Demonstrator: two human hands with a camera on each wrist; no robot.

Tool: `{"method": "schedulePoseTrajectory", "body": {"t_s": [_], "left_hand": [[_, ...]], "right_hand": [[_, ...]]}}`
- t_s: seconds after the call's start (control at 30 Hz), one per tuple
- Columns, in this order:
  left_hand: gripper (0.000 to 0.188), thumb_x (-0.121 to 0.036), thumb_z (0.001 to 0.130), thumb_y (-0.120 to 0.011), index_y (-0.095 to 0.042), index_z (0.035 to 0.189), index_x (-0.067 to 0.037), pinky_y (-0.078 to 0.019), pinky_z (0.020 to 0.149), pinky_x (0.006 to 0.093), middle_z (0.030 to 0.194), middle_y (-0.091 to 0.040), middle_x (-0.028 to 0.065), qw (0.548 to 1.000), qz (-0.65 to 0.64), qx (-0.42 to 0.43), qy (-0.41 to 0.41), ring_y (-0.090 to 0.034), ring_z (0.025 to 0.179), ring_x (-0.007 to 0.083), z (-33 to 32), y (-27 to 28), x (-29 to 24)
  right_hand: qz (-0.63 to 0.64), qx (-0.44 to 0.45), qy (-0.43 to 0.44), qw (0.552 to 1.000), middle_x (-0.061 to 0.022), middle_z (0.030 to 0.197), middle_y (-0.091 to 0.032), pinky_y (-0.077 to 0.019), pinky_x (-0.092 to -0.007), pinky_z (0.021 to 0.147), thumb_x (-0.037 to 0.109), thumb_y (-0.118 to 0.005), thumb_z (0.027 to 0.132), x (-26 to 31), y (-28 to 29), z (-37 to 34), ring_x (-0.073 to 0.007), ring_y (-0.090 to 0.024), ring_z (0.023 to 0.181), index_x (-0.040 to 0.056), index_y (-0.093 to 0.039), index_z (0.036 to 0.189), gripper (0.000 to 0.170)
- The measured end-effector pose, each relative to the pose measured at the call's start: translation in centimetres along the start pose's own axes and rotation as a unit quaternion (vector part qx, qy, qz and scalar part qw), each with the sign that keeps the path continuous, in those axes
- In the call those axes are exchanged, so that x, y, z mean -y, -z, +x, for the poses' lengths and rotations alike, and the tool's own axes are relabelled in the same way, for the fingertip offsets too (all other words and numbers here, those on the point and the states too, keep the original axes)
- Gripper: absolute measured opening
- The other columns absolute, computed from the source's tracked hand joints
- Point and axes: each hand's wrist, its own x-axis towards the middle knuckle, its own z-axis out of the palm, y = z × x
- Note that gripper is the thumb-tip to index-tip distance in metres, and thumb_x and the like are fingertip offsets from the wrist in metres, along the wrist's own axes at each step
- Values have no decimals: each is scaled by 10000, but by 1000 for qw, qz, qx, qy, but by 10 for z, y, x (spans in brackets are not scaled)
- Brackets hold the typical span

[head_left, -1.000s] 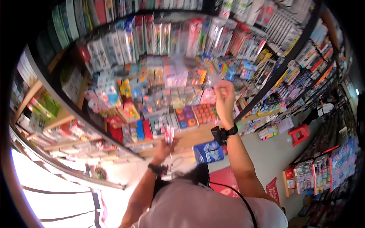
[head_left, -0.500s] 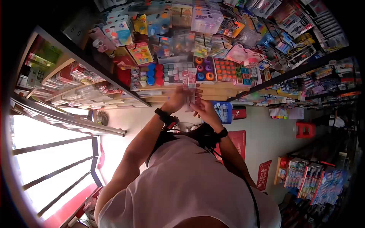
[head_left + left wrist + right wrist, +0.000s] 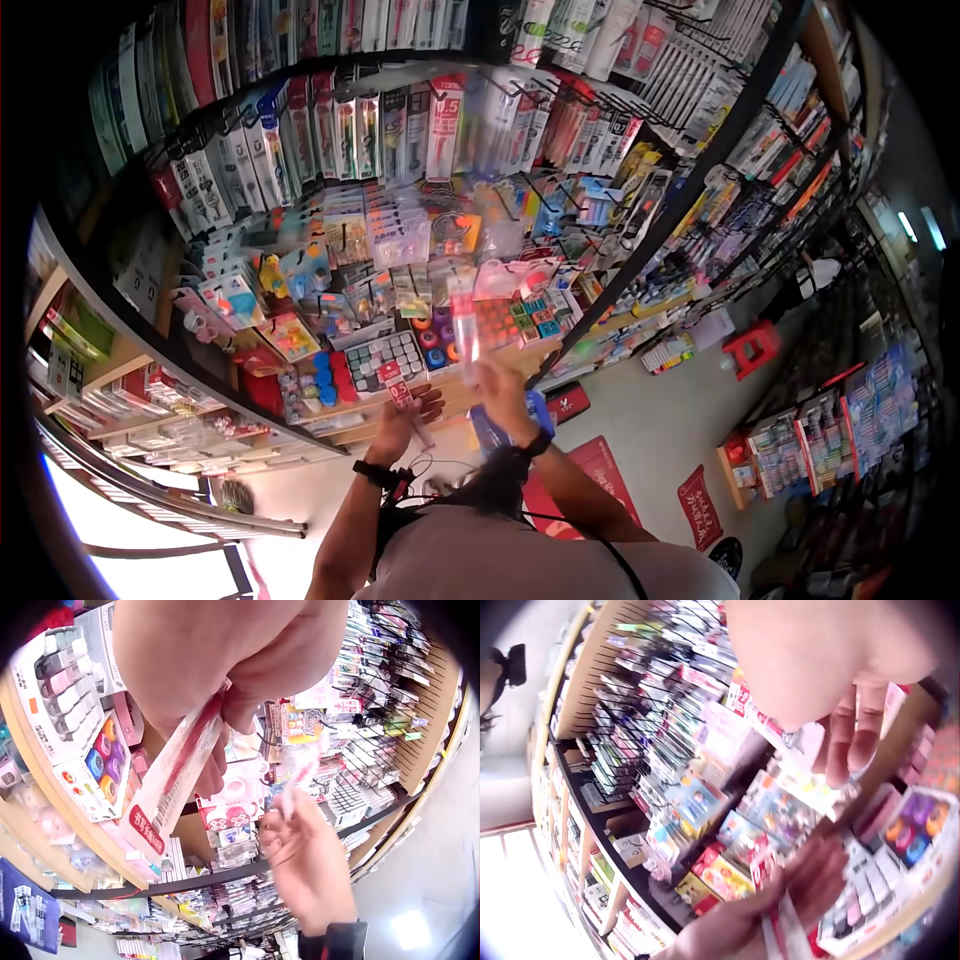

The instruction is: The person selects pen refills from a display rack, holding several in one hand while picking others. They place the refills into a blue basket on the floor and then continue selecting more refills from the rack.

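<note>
My left hand holds a slim clear-and-white pen pack with a red header reading 0.5. In the left wrist view, a red pen shows through that pack, above a red label at its end. My right hand grips a second slim pack, red and white and blurred, raised toward the rack. The two hands are apart, side by side in front of the lower shelf. In the right wrist view, a white end of the second pack sticks out beside the right fingers.
Hanging packs fill the rack ahead, with a row of long pen packs above. Small boxed goods line the shelf's front edge. A dark post slants at the right. A red stool stands on the floor.
My right hand first reached out at the rack, then came back to meet the left hand at the pack. Now it is apart again, lifting a pack forward. The head view has tilted up.
</note>
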Motion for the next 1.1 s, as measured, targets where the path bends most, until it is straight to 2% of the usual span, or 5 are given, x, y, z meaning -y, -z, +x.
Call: {"method": "schedulePoseTrajectory", "body": {"t_s": [0.13,0.17,0.3,0.67,1.1], "left_hand": [[323,-76,1013,-473,-525,1302,59,-534,981,453,1172,-650,213,999,34,-1,-9,-653,1077,324,-3,-7,-3],[310,-79,1011,-483,-541,1280,64,-543,966,460,1146,-661,200,1000,23,2,-9,-660,1059,319,-2,-6,-1],[306,-83,1010,-489,-543,1270,68,-544,963,462,1133,-664,196,1000,23,13,-8,-662,1054,316,-5,-10,0],[301,-72,1012,-482,-524,1269,78,-549,951,438,1149,-656,202,1000,22,1,-5,-659,1061,315,-10,0,-1],[297,-64,1017,-469,-512,1266,93,-549,963,433,1106,-659,205,1000,10,-10,-3,-657,1059,317,-12,1,-4]], "right_hand": [[89,-129,54,986,-4,806,-604,-439,-211,499,170,-546,1012,82,48,66,-65,-582,622,11,-605,1071,180],[68,-166,87,980,1,741,-584,-392,-207,470,184,-556,1009,100,59,86,-62,-521,529,6,-609,1060,193],[89,-178,91,976,16,699,-540,-352,-217,454,188,-565,1001,138,92,142,-51,-480,510,-19,-626,1053,222],[152,-167,40,973,7,690,-495,-336,-248,477,155,-547,1000,151,95,162,-84,-466,515,-35,-624,1061,213],[120,-163,63,977,3,651,-545,-346,-233,437,155,-550,995,130,81,196,-72,-472,480,-21,-631,1010,195]]}}
